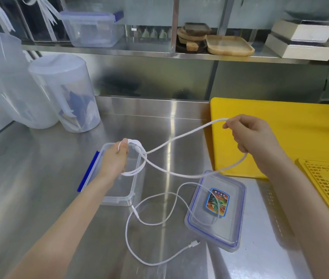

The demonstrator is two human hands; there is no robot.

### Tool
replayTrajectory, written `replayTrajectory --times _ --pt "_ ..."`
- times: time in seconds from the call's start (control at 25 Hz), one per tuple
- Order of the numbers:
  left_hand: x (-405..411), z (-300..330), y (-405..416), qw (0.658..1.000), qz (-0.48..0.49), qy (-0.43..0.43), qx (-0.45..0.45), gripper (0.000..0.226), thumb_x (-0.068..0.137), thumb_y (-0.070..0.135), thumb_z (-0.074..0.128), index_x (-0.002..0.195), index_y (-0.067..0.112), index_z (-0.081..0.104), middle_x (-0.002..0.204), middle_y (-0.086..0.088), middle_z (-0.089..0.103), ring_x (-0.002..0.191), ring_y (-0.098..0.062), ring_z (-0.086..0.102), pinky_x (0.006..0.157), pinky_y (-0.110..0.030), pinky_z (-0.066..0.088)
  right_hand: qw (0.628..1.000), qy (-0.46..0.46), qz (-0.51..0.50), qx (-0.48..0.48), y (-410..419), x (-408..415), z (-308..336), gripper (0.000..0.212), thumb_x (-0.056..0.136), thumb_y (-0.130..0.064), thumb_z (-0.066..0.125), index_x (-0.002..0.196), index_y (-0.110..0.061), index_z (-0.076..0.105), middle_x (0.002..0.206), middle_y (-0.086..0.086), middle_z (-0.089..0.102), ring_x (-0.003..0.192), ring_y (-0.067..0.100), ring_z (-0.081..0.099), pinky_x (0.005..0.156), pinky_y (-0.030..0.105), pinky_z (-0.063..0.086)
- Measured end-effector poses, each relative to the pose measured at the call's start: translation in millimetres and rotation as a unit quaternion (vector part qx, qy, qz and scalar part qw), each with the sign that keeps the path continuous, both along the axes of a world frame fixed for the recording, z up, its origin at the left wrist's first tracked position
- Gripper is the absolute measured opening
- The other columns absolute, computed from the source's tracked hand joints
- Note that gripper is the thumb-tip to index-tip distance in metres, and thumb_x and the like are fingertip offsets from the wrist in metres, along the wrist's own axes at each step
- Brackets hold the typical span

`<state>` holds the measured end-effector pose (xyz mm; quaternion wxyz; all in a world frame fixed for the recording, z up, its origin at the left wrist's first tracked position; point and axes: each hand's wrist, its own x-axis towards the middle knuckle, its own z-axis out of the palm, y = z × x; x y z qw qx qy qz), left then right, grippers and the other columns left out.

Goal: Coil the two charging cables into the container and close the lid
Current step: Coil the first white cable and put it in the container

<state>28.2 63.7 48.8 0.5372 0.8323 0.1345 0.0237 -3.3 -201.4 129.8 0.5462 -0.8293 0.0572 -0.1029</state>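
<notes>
From the head camera, the task looks to be in its first half. The left hand is clenched around a few finished loops of the first cable, holding them just above the open container. The right hand pinches the same cable farther along, its loose length stretched between the two hands and sagging below the right wrist. That coil is not yet laid inside the container, which appears to hold nothing so far. The second cable lies untouched in slack curves on the near counter, one part draped over the lid, which rests flat to the right of the container. Left to do, by my reckoning: finish and drop in this coil, wind the second cable, fit the lid.

The counter is brushed steel. A yellow board lies at the right, with translucent jugs at far left. A shelf behind carries a clear box, wooden trays and white boxes.
</notes>
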Motion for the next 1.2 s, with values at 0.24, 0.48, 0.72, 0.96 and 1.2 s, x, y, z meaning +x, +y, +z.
replayTrajectory --times 0.24,0.48,0.72,0.96,1.2 --pt "6 22 -7 0.996 -0.016 -0.078 -0.046 0.038 0.097 0.036 0.032 0.063 0.019 0.040 0.053 0.001 0.032 0.046 -0.014 0.027 0.045 -0.024 0.025 0.970 0.058 0.039 -0.234 -1 6 -43 0.021 0.093 -0.019 0.041 0.092 -0.013 0.061 0.055 0.001 0.048 0.049 0.014 0.039 0.045 0.026 0.026" --pt "14 54 -4 0.986 -0.007 -0.142 -0.087 0.038 0.097 0.036 0.031 0.063 0.020 0.035 0.040 0.012 0.029 0.034 -0.005 0.025 0.036 -0.017 0.022 0.926 0.145 0.143 -0.317 7 7 -63 0.029 0.095 -0.010 0.034 0.118 -0.014 0.052 0.091 0.015 0.064 0.053 0.012 0.043 0.045 0.020 0.032" --pt "23 85 13 0.911 -0.007 -0.318 0.262 0.031 0.098 0.024 0.032 0.096 0.004 0.055 0.077 -0.003 0.049 0.061 -0.014 0.041 0.050 -0.008 0.031 0.919 0.121 0.158 -0.340 10 10 -64 0.031 0.098 -0.014 0.030 0.121 -0.015 0.050 0.062 -0.001 0.043 0.052 0.011 0.037 0.046 0.022 0.028" --pt "29 75 -4 0.974 -0.017 -0.206 -0.089 0.037 0.098 0.034 0.029 0.064 0.022 0.035 0.042 0.012 0.033 0.037 -0.005 0.028 0.037 -0.016 0.026 0.969 0.081 0.144 -0.185 38 10 -61 0.028 0.098 -0.016 0.031 0.108 -0.013 0.057 0.062 -0.002 0.050 0.053 0.011 0.044 0.054 0.025 0.037" --pt "19 57 -20 0.894 -0.001 -0.057 -0.444 0.039 0.098 0.037 0.030 0.065 0.018 0.037 0.035 0.011 0.023 0.029 -0.004 0.019 0.028 -0.014 0.017 0.980 0.044 0.079 -0.178 64 10 -60 0.036 0.097 -0.031 0.034 0.102 -0.017 0.067 0.061 -0.001 0.041 0.064 0.014 0.044 0.059 0.025 0.035"
